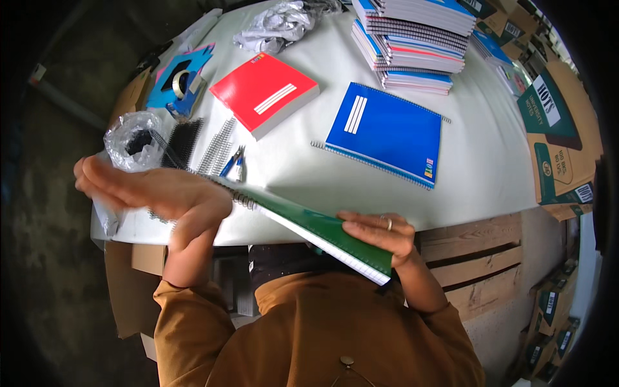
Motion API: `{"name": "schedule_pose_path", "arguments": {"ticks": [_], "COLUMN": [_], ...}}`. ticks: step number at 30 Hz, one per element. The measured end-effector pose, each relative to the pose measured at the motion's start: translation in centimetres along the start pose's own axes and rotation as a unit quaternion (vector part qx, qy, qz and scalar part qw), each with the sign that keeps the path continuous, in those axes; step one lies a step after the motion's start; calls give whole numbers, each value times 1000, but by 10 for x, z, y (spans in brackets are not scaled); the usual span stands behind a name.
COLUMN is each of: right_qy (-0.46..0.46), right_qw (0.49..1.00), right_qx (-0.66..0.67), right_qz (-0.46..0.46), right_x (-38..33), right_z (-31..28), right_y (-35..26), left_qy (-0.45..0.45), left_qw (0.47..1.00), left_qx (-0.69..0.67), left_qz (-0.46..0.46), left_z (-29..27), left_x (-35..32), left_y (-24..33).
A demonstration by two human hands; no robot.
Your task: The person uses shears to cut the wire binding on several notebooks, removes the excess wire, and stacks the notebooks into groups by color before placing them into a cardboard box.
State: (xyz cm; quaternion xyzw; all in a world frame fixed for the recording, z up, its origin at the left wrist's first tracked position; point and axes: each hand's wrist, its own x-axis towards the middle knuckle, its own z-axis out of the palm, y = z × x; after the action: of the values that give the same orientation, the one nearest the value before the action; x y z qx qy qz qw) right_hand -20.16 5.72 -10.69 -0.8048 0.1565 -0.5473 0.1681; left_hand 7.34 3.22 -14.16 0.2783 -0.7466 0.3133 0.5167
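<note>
A green-covered notebook (322,231) is tilted in front of me, its white page edges toward my body. My right hand (382,233), with a ring on one finger, grips its right end. A dark spiral binding coil (242,199) sits at the notebook's left end and runs up and left behind my left hand. That left hand (158,192) is stretched out flat over the coil, slightly blurred; whether the palm touches the coil is hidden. Just beyond lie blue-handled pliers (232,164), silver coils (216,145) and black coils (184,138).
A red notebook stack (264,90) and a blue spiral notebook (387,135) lie on the white table (290,161). Bound notebooks (419,45) are piled at the back. A tape dispenser (187,97) and plastic-wrapped coils (134,140) stand left. Cardboard boxes (564,142) flank the right edge.
</note>
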Motion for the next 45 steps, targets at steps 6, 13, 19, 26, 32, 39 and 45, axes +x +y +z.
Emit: {"name": "schedule_pose_path", "arguments": {"ticks": [6, 13, 19, 26, 32, 39, 45], "right_qy": [36, 36, -6, 77, 14, 33, 30], "right_qw": [999, 999, 1000, 930, 970, 993, 999], "right_qx": [-20, -31, -7, 228, 97, -34, 3], "right_qz": [1, 15, -2, 277, 221, 108, 43], "right_x": [3, 4, 8, 16, 11, 13, 19], "right_z": [-8, -5, 3, 1, -8, -11, 6], "right_y": [11, 6, -5, -13, -4, -5, -15], "left_qy": [-369, -167, -62, -178, 35, -182, -29], "left_qw": [918, 976, 996, 980, 999, 967, 978], "left_qx": [-138, -114, -66, -79, 31, -174, -128], "left_qz": [-40, 74, 11, -48, -4, 38, -161], "left_z": [-46, -2, 8, 2, 23, 20, 37], "left_x": [-34, 20, 21, 119, 150, 30, 34], "left_y": [-18, 33, 36, 4, -17, 47, 9]}}
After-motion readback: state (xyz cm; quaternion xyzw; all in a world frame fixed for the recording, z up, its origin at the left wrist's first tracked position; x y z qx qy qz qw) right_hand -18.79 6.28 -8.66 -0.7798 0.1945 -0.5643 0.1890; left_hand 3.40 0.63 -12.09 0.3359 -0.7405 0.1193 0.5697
